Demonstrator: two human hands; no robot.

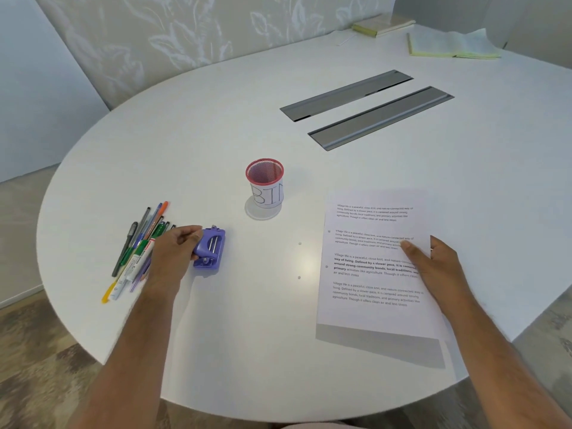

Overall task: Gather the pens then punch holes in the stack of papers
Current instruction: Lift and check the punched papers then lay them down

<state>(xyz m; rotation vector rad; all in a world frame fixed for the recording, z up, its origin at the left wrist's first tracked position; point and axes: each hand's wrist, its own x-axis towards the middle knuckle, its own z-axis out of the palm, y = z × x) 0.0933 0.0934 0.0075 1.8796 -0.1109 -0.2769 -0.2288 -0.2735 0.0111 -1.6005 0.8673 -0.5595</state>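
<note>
Fingers of the left hand (pixel 173 252) clamp the purple plastic punch (pixel 210 249); right hand (pixel 433 261) lies flat, spread on smooth printed papers (pixel 371 274).

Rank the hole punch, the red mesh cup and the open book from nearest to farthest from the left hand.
1. Hole punch: gripped by the left hand.
2. Red mesh cup: table centre, beyond the punch.
3. Open book: far right edge.
</note>
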